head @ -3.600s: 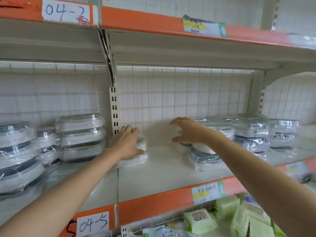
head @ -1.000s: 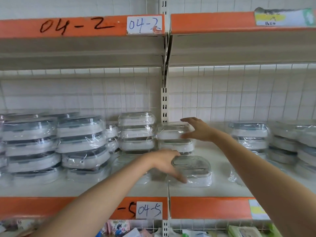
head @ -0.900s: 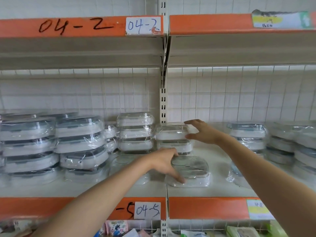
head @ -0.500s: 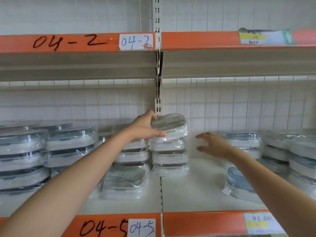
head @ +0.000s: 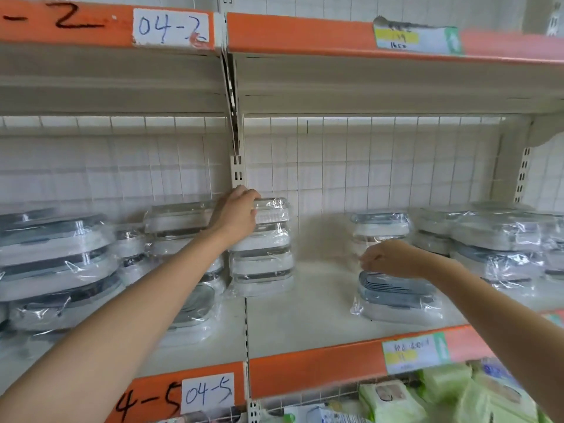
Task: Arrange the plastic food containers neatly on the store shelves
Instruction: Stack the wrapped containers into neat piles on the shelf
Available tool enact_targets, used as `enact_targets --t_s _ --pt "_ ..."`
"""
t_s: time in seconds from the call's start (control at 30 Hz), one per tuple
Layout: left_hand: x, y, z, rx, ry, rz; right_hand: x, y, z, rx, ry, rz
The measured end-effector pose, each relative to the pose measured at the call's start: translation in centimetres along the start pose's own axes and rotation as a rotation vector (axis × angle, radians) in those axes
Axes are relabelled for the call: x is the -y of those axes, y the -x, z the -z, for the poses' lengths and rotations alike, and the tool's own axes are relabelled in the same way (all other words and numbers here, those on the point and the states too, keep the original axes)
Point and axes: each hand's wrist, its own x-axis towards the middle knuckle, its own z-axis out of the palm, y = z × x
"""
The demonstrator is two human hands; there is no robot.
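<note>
Head view, mid shelf point(head: 305, 315), bay marked 04-5; your stock and your two hands as they lie:

- Item 1: centre stack point(head: 262, 257) of wrapped plastic food containers, standing at the seam between the two shelf bays. Your left hand point(head: 236, 216) grips the top container point(head: 271, 210) at its left end, fingers point(head: 254, 198) curled over its upper edge. That container sits on the stack, roughly square to those below.
- Item 2: lone blue-lidded container point(head: 396, 296), lying flat near the shelf's front, well apart from the centre stack. Its long axis runs left to right along the shelf.
- Item 3: your right hand point(head: 390, 259), hovering just above and slightly behind item 2. It holds nothing that shows; the fingers droop loosely, though blur hides their exact spread.
- Item 4: taller stacks point(head: 494, 239) at far right, larger dark-rimmed stacks point(head: 55, 257) at far left.

Judgement: your right hand is much the nearer to the lone container, which lies directly beneath it. A downward reach across its short side looks the likely next grasp
</note>
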Motion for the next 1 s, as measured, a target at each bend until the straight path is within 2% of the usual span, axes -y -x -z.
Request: enact_targets --t_s 0.1,0.17,0.3,0.4,0.47,0.53,0.57,0.63,0.73,0.93,1.0 --pt "-1.8 1.4 -0.9 -0.136 -0.06 -0.15 -1.2 1.9 0.2 0.099 -0.011 -0.081" --pt "-2.8 2.2 -1.4 -0.136 -0.025 -0.231 -1.3 3.0 0.3 0.188 -0.021 -0.091" --pt "-4.0 3.8 -2.5 0.037 0.1 -0.328 0.1 4.2 0.2 0.256 -0.049 -0.033" --pt "-5.0 5.0 -3.0 0.169 0.213 -0.305 2.5 4.1 -0.5 0.217 -0.081 0.063" --pt "-6.1 5.8 -3.2 0.349 0.318 -0.264 3.7 3.7 -0.8 0.207 -0.217 0.104" --pt "-7.0 6.5 -3.5 0.564 0.36 -0.211 4.2 3.2 -0.3 0.137 -0.396 0.089" --pt "-7.3 6.9 -3.8 0.645 0.353 -0.197 4.0 2.8 0.0 0.047 -0.412 0.081" --pt "-7.5 7.4 -4.4 0.74 0.278 -0.225 3.1 1.6 0.7 -0.159 -0.275 0.064" --pt "-7.4 7.6 -5.2 0.723 0.168 -0.28 1.4 -0.4 1.4 -0.325 -0.013 0.0" --pt "-7.2 7.0 -6.3 0.637 0.28 -0.206 -2.4 -3.6 1.0 -0.262 0.204 -0.213" --pt "-7.0 7.1 -6.5 0.632 0.287 -0.194 -3.1 -4.2 0.2 -0.359 0.272 -0.222"
